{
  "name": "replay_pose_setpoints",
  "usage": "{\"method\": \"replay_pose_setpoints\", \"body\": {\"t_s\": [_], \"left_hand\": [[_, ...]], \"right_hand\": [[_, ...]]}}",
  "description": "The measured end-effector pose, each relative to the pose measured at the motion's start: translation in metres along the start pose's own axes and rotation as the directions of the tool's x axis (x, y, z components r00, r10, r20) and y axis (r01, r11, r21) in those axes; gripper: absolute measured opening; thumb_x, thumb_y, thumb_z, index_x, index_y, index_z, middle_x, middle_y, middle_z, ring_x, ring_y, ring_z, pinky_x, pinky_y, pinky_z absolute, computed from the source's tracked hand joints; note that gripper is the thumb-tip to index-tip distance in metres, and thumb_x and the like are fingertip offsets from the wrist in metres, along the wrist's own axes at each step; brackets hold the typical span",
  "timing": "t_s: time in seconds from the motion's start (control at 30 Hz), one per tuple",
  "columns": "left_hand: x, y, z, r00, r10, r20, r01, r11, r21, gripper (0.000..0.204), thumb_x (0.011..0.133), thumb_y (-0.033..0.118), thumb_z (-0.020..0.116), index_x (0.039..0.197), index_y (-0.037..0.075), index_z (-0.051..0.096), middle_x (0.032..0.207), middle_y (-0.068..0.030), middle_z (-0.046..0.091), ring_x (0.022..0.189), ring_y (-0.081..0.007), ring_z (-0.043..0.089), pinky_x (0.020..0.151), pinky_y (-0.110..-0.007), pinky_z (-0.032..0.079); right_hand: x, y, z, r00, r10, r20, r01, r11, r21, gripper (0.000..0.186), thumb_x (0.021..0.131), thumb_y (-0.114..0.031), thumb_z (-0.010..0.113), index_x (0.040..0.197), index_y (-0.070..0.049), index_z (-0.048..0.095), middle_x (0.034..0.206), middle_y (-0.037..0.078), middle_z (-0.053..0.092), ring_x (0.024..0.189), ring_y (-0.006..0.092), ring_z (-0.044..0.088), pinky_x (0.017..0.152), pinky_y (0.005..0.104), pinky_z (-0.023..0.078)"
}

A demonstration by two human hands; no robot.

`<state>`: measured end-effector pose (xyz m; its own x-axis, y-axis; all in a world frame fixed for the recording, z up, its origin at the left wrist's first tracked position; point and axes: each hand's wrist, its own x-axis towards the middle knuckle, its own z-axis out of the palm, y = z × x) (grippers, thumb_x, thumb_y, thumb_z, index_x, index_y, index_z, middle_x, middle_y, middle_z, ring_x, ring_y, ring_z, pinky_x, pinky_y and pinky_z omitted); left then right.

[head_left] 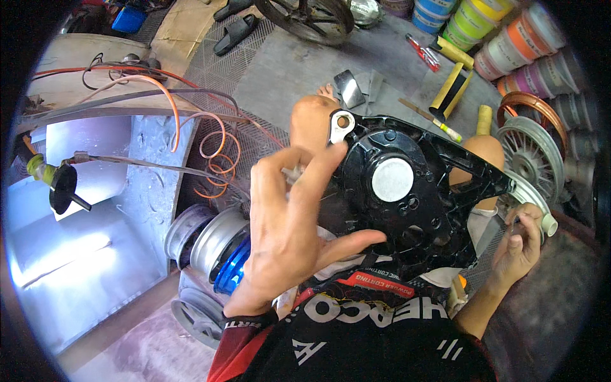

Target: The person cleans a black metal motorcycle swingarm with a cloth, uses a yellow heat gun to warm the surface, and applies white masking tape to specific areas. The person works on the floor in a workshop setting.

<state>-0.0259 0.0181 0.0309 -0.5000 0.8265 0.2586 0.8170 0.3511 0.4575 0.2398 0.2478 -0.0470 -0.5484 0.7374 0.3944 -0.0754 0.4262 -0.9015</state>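
A large black metal engine casing [439, 204] with a pale round disc [392, 179] lies across my lap. Over its left side is my left hand [283, 223], thumb and index finger stretched apart. The index fingertip is at the bare metal lug [342, 125] on the casing's upper left corner; I cannot tell whether it touches. A small whitish thing [293, 174] shows between the fingers, too unclear to name. Beside the pale curved end [533, 197] at the casing's right is my right hand [523, 245], its fingers curled closed; what they hold is hidden.
Wheel rims [219, 237] stand at my left, near a bright metal booth [95, 261] and a coiled orange hose [219, 153]. Ahead on the floor lie a file [420, 109], yellow-black pieces [453, 92] and a dark wheel [309, 19]. More rims [529, 156] and coloured tubs [522, 41] are at right.
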Motion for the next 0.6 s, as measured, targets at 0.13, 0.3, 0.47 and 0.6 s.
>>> {"method": "replay_pose_setpoints", "body": {"t_s": [0.13,0.3,0.47,0.6], "left_hand": [[0.028,0.005,0.005,0.997,-0.009,0.073,0.005,0.998,0.065,0.107,0.051,0.047,0.088,0.137,0.003,0.042,0.119,-0.0218,0.045,0.105,-0.0371,0.049,0.088,-0.045,0.045],[0.036,-0.009,0.01,0.996,-0.009,0.094,0.011,1.0,-0.027,0.104,0.052,0.045,0.088,0.138,0.006,0.043,0.122,-0.0221,0.043,0.107,-0.0373,0.05,0.09,-0.043,0.045],[0.038,-0.026,0.001,0.977,-0.156,0.143,0.19,0.944,-0.27,0.078,0.068,0.024,0.083,0.134,0.003,0.046,0.118,-0.014,0.057,0.103,-0.0215,0.053,0.088,-0.033,0.043],[0.031,-0.039,0.002,0.93,-0.362,-0.063,0.262,0.774,-0.577,0.032,0.095,0.002,0.052,0.126,-0.001,0.049,0.095,-0.0097,0.068,0.083,-0.0119,0.059,0.075,-0.025,0.047]], "right_hand": [[-0.003,-0.003,0.01,0.999,-0.007,0.046,0.011,0.996,-0.083,0.046,0.084,-0.036,0.072,0.107,0.003,0.063,0.1,0.014,0.052,0.09,0.0228,0.049,0.08,0.0308,0.04],[-0.003,-0.006,0.016,0.996,0.014,0.088,-0.001,0.99,-0.142,0.046,0.083,-0.039,0.072,0.105,0.001,0.063,0.097,0.013,0.052,0.086,0.0211,0.048,0.074,0.0285,0.038],[-0.006,-0.004,0.014,0.995,0.041,0.09,-0.027,0.988,-0.154,0.045,0.085,-0.037,0.07,0.106,0.002,0.062,0.098,0.013,0.051,0.089,0.0217,0.048,0.076,0.0289,0.038],[-0.012,0.013,-0.009,0.996,-0.015,-0.086,0.012,0.999,-0.035,0.038,0.089,-0.028,0.066,0.11,0.003,0.059,0.103,0.014,0.052,0.091,0.023,0.05,0.08,0.0312,0.041]]}}
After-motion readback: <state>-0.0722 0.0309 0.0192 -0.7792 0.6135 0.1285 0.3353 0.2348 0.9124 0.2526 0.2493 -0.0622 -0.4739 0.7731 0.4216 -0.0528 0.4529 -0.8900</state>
